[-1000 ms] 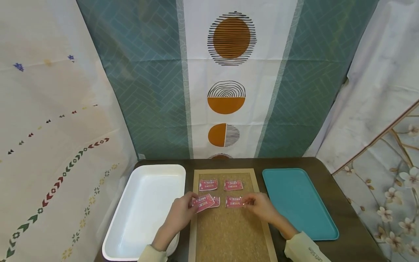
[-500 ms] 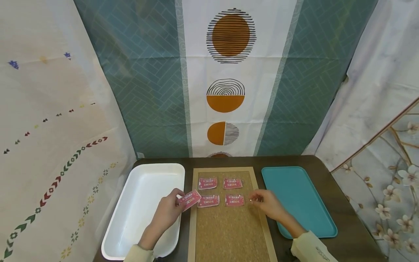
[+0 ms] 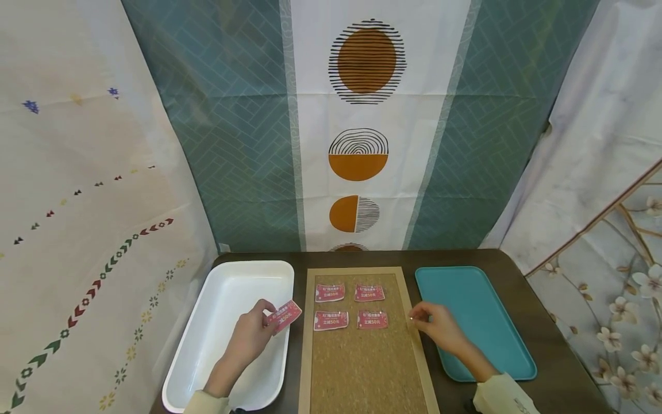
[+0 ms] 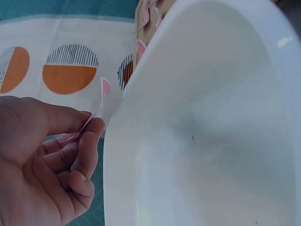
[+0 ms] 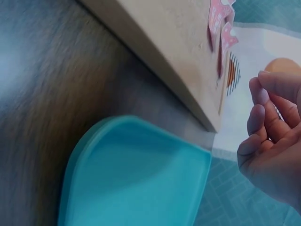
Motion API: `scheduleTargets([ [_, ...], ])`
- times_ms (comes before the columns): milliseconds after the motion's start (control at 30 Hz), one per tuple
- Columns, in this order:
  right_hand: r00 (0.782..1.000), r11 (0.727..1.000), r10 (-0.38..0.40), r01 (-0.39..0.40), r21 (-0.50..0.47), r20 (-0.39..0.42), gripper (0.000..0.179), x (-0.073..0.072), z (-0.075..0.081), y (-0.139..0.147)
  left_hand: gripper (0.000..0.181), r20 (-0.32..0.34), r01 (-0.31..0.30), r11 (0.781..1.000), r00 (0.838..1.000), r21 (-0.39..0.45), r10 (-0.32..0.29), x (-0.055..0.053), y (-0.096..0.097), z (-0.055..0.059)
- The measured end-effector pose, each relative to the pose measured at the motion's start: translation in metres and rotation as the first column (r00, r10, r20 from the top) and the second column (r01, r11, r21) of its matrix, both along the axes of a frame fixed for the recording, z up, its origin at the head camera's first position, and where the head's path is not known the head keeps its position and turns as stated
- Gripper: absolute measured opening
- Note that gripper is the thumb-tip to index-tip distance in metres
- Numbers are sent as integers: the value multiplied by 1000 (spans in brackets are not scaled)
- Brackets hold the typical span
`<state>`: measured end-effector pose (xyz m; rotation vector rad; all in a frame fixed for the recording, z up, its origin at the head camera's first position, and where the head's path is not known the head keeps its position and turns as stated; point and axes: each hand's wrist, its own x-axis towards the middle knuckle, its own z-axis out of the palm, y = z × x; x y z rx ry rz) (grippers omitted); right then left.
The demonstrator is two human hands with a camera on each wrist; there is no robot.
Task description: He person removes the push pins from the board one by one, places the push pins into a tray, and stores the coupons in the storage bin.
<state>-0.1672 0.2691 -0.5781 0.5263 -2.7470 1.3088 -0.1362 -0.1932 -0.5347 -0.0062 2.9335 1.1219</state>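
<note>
- Left hand [image 3: 250, 332] is pinching a loose pink card [image 3: 285, 317] between thumb and curled fingers, above the right edge of the white tray [image 3: 222, 310].
- Right hand [image 3: 437, 328] is hovering at the right edge of the cork board [image 3: 367, 368], toward the teal tray [image 3: 476, 310]; its thumb and forefinger are meeting, but whether they are gripping something tiny, I cannot tell.
- Both hands are moving apart: within the last second the loose card is leaving its overlap with the lower-left card [image 3: 331, 321], and the right hand is withdrawing from the lower-right card [image 3: 372, 319]. Judging by this, one card is staying in hand and work on the lower pair is pausing.
- The loose card's long axis is slanting, its free end pointing away and rightward, toward the board's left edge; its printed face is showing upward. From the left wrist it is appearing edge-on, slightly bowed.
- Both lower cards are lying lengthwise from side to side.
- Nearer the board's far edge, the upper-left card [image 3: 330, 292] and upper-right card [image 3: 369, 293] are lying likewise.
- Beyond the far edge of the table [image 3: 357, 260], patterned cloth [image 3: 357, 155] is hanging.
</note>
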Motion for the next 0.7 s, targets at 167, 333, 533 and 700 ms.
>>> scheduleTargets([
  [167, 999, 999, -43, 42, 35, 12, 6, 2, 0, 8, 31, 7, -11, 999, 1000, -33, 11, -1, -8, 0],
  [333, 997, 996, -68, 66, 57, 29, 6, 3, 0, 17, 31, 41, -13, 999, 999, -52, 15, -2, -13, -1],
  [533, 996, 993, -90, 88, 77, 23, 7, 3, -2, 25, 31, 80, 9, 998, 997, -62, -4, -4, -19, -3],
  [700, 994, 989, -103, 100, 107, 27, 8, 3, -5, 31, 29, 124, 20, 994, 992, -108, -7, -8, -25, -6],
])
